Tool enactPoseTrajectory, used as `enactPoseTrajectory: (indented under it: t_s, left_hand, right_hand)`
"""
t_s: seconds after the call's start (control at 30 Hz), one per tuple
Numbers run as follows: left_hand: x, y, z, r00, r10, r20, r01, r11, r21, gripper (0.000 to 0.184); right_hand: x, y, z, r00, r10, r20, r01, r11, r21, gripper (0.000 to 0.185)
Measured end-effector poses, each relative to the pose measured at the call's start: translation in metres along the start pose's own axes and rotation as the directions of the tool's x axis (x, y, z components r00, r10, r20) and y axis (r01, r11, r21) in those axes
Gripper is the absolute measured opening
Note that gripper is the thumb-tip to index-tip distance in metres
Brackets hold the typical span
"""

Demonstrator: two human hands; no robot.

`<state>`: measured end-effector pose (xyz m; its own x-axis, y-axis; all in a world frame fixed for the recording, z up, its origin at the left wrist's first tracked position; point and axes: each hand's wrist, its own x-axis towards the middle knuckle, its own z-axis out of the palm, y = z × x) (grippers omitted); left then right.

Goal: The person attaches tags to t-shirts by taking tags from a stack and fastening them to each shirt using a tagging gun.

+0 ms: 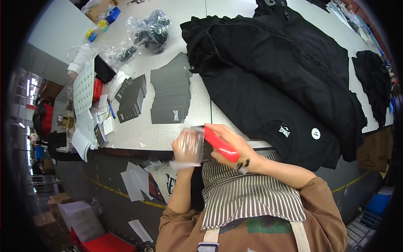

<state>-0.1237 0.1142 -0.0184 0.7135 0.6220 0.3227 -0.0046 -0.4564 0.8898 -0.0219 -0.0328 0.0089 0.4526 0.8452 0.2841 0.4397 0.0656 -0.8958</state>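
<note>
The table [201, 105] is stretching well past the grey card fan [170, 94] on both sides, its near edge running just short of the fan. Black shirts [260, 80] are sprawling right of the fan and spilling over that edge, a pale strip showing between. A smaller card stack [133, 101] is sitting just left of it. On the fan's near side, the right hand [241, 145] is curling its fingers round a red tool [220, 146]; the left hand [183, 145] is touching clear strands [196, 145], too blurry to tell if its fingers are pinching.
</note>
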Motion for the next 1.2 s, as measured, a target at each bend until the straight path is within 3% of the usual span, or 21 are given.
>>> enactPoseTrajectory:
  t_s: [0.03,0.1,0.17,0.2,0.27,0.43,0.47,0.5,0.53,0.6,0.67,0.8,0.93,0.97,1.0,1.03,1.07,1.1,1.13,1.2]
  left_hand:
    - [0.005,-0.005,-0.003,1.000,0.000,-0.004,0.000,1.000,0.003,0.019]
    - [0.030,-0.019,-0.018,0.982,-0.070,-0.175,0.097,0.984,0.147,0.023]
    - [0.049,-0.073,-0.040,0.949,0.156,-0.272,0.066,0.749,0.660,0.028]
    - [0.050,-0.085,-0.049,0.948,0.159,-0.276,0.068,0.747,0.661,0.028]
    - [0.053,-0.105,-0.060,0.969,-0.011,-0.246,0.206,0.585,0.784,0.029]
    - [0.053,-0.119,-0.063,0.953,0.045,-0.300,0.174,0.729,0.662,0.022]
    - [0.052,-0.103,-0.059,0.934,-0.074,-0.350,0.212,0.902,0.375,0.018]
    - [0.049,-0.073,-0.051,0.913,-0.207,-0.351,0.237,0.971,0.045,0.015]
    - [0.044,-0.040,-0.039,0.920,-0.215,-0.328,0.242,0.969,0.044,0.015]
    - [0.028,0.014,-0.007,0.960,-0.242,-0.140,0.250,0.968,0.038,0.012]
    - [0.007,0.019,0.013,0.984,-0.176,0.038,0.175,0.984,0.020,0.014]
    - [-0.007,0.037,0.040,0.959,-0.268,0.095,0.267,0.963,0.020,0.014]
    - [-0.011,0.039,0.061,0.958,-0.096,0.270,0.047,0.982,0.181,0.019]
    - [-0.015,0.020,0.072,0.929,0.267,0.257,-0.337,0.896,0.289,0.015]
    - [-0.017,0.002,0.084,0.758,0.589,0.278,-0.650,0.655,0.386,0.011]
    - [-0.013,0.014,0.092,0.755,0.591,0.284,-0.655,0.657,0.374,0.011]
    - [-0.010,0.031,0.099,0.904,0.273,0.330,-0.307,0.950,0.057,0.009]
    - [-0.008,0.041,0.106,0.878,-0.053,0.477,0.175,0.961,-0.214,0.010]
    - [-0.008,0.042,0.114,0.875,-0.055,0.480,0.177,0.961,-0.214,0.010]
    - [-0.007,0.044,0.126,0.853,-0.073,0.517,0.050,0.997,0.058,0.011]
  right_hand:
    - [0.000,-0.003,-0.005,0.997,0.080,-0.011,-0.076,0.980,0.186,0.068]
    - [-0.003,-0.006,-0.012,0.970,0.241,0.017,-0.213,0.818,0.534,0.068]
    - [-0.015,-0.001,-0.016,0.974,0.224,0.041,-0.216,0.849,0.483,0.068]
    - [-0.022,0.003,-0.019,0.976,0.208,0.060,-0.213,0.879,0.426,0.067]
    - [-0.029,0.008,-0.022,0.979,0.183,0.089,-0.202,0.930,0.307,0.066]
    - [-0.037,0.004,-0.023,0.984,0.084,0.155,-0.111,0.979,0.173,0.065]
    - [-0.036,0.003,-0.024,0.986,0.090,0.142,-0.114,0.979,0.171,0.065]
    - [-0.034,0.002,-0.024,0.992,0.037,0.119,-0.049,0.993,0.103,0.065]
    - [-0.034,0.002,-0.023,0.995,-0.007,0.103,0.003,0.999,0.035,0.065]
    - [-0.036,0.001,-0.024,0.991,-0.094,0.093,0.104,0.988,-0.112,0.064]
    - [-0.039,0.005,-0.024,0.997,-0.056,0.059,0.064,0.987,-0.150,0.065]
    - [-0.047,0.014,-0.030,1.000,-0.007,-0.011,0.004,0.966,-0.259,0.067]
    - [-0.064,0.015,-0.040,0.987,0.042,-0.156,-0.062,0.990,-0.126,0.066]
    - [-0.069,0.011,-0.050,0.973,0.196,-0.118,-0.176,0.971,0.165,0.065]
    - [-0.076,0.006,-0.063,0.944,0.327,-0.040,-0.278,0.855,0.437,0.065]
    - [-0.094,0.027,-0.061,0.941,0.335,-0.051,-0.281,0.855,0.437,0.065]
    - [-0.120,0.065,-0.052,0.951,0.287,-0.112,-0.220,0.889,0.402,0.061]
    - [-0.138,0.086,-0.048,0.958,0.234,-0.168,-0.160,0.918,0.364,0.057]
    - [-0.143,0.080,-0.057,0.956,0.238,-0.171,-0.163,0.917,0.365,0.057]
    - [-0.140,0.045,-0.086,0.945,0.300,-0.129,-0.218,0.873,0.436,0.060]
